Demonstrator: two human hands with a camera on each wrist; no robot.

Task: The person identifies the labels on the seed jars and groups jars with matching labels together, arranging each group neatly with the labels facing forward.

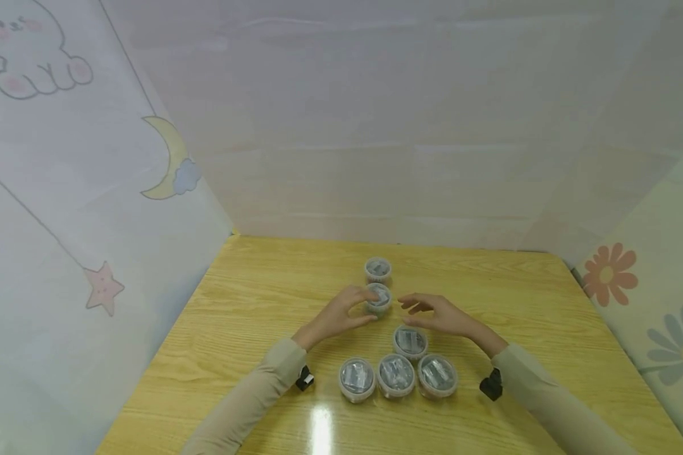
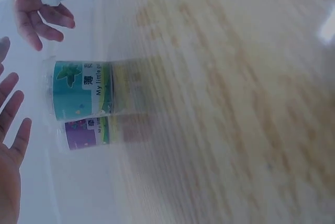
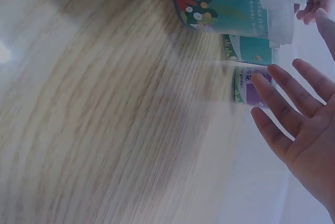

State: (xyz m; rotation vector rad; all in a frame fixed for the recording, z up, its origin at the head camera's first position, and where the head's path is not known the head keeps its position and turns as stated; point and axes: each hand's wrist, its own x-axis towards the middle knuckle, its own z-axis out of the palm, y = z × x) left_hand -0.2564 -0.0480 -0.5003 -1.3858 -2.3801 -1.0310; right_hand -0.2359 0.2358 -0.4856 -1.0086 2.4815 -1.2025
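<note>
My left hand is left of a small lidded tub with a teal label; its fingers overlap the tub's lid in the head view. In the left wrist view the left fingers are spread, with a gap between them and that tub. My right hand hovers on the tub's other side, fingers loosely extended and holding nothing. A purple-labelled tub stands just behind the teal one. Another tub sits below the right hand, nearer to me.
Three more tubs stand in a front row: a left one, a middle one and a right one. All have clear lids with a packet showing. The wooden table meets a pale curtain behind and printed sheets at both sides.
</note>
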